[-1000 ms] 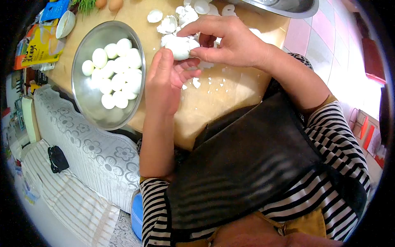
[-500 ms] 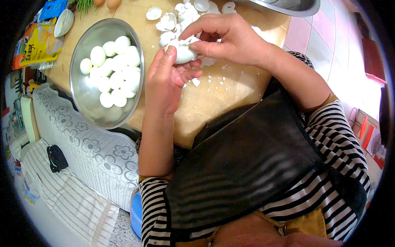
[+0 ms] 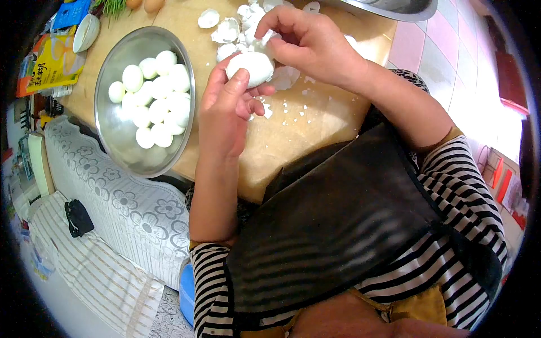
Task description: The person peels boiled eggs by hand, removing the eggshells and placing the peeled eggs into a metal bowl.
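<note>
A boiled egg (image 3: 252, 69), smooth and white over the side I see, rests in my left hand (image 3: 222, 107), held by thumb and fingers. Just above its right end, my right hand (image 3: 324, 50) pinches a piece of eggshell (image 3: 269, 38) between thumb and forefinger. Under and beyond both hands lies a heap of broken eggshells (image 3: 227, 31), with small crumbs scattered toward me. To the left, a steel bowl (image 3: 110, 135) contains several peeled eggs (image 3: 160, 87).
The wooden table (image 3: 270, 152) carries a second metal basin (image 3: 417, 10) at its far right edge. Brown eggs (image 3: 153, 4), green stalks (image 3: 115, 5), a small white bowl (image 3: 87, 32) and a yellow packet (image 3: 56, 62) stand at the far left. A sofa (image 3: 124, 191) is left of me.
My right hand has lifted up from the egg with a piece of shell in its fingers. More smooth white of the egg now shows in my left hand.
</note>
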The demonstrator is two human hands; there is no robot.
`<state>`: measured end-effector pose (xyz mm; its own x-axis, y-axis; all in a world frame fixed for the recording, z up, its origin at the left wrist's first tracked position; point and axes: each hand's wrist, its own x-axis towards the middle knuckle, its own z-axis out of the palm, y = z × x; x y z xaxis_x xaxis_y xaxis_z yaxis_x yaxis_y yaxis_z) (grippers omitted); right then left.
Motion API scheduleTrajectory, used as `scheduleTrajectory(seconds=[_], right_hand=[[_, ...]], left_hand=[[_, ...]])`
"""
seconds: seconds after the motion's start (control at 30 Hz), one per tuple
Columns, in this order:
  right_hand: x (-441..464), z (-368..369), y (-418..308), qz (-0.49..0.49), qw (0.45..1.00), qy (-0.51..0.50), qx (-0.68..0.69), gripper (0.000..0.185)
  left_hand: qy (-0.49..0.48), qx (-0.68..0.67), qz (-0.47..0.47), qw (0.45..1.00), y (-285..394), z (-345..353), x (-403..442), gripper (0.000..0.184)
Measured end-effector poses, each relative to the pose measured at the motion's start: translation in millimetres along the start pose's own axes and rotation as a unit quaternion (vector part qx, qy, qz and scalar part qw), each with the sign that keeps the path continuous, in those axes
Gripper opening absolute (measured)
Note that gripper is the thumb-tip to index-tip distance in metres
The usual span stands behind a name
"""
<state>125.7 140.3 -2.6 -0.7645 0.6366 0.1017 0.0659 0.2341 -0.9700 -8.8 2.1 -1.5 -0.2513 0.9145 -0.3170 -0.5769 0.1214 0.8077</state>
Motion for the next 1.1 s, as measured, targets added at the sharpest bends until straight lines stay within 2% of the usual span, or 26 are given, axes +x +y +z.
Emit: scheduleTrajectory(seconds=[0.1,0.23,0.3,0.37,0.4,0.47,0.53,0.6,0.63,0.73,0.83,0.87,0.9,0.97,1.1], right_hand=[[2,-2,-1,-0.057,0.996,0.016,-0.071,0.026],[-2,-1,-5,-0.099,0.992,0.013,-0.074,0.028],[-6,-4,-16,-0.175,0.976,-0.015,-0.132,0.027],[-7,-6,-15,-0.203,0.966,-0.032,-0.156,0.031],[-7,-6,-15,-0.231,0.955,-0.048,-0.180,0.035],[-6,-6,-12,-0.227,0.961,-0.039,-0.154,0.031],[-4,-6,-8,-0.223,0.966,-0.031,-0.128,0.028],[1,-6,-2,-0.199,0.971,0.058,-0.118,0.029],[2,-8,-3,-0.182,0.974,0.065,-0.120,0.023],[6,-21,-4,-0.161,0.970,0.012,-0.180,0.026],[3,-18,-17,-0.113,0.978,0.016,-0.172,0.028],[4,-18,-15,-0.113,0.978,0.014,-0.172,0.028],[6,-19,-11,-0.192,0.956,0.023,-0.222,0.026],[5,-16,-7,-0.269,0.925,0.032,-0.267,0.024],[0,-12,-6,-0.213,0.950,-0.003,-0.229,0.022]], left_hand=[[0.004,0.014,0.002,1.000,1,2,-1,0.048],[-0.002,-0.023,0.011,1.000,1,1,-1,0.052],[0.007,-0.048,0.021,0.999,-1,2,-2,0.054],[0.049,0.044,0.067,0.996,-3,3,-2,0.057],[0.050,0.044,0.067,0.996,-3,3,-1,0.057],[0.069,0.135,0.115,0.982,-2,2,0,0.066],[0.071,0.148,0.139,0.977,-2,6,-1,0.072],[0.073,0.160,0.162,0.971,-2,9,-1,0.079],[0.075,0.210,0.174,0.959,-1,11,-2,0.083],[0.074,0.276,0.188,0.940,-1,14,-3,0.089],[0.068,0.318,0.198,0.925,-3,15,-4,0.092],[0.065,0.341,0.206,0.915,-3,15,-4,0.093],[0.067,0.340,0.205,0.915,-4,15,-4,0.093],[0.068,0.326,0.215,0.918,-7,15,-4,0.097],[0.068,0.382,0.238,0.891,-11,11,-1,0.100]])
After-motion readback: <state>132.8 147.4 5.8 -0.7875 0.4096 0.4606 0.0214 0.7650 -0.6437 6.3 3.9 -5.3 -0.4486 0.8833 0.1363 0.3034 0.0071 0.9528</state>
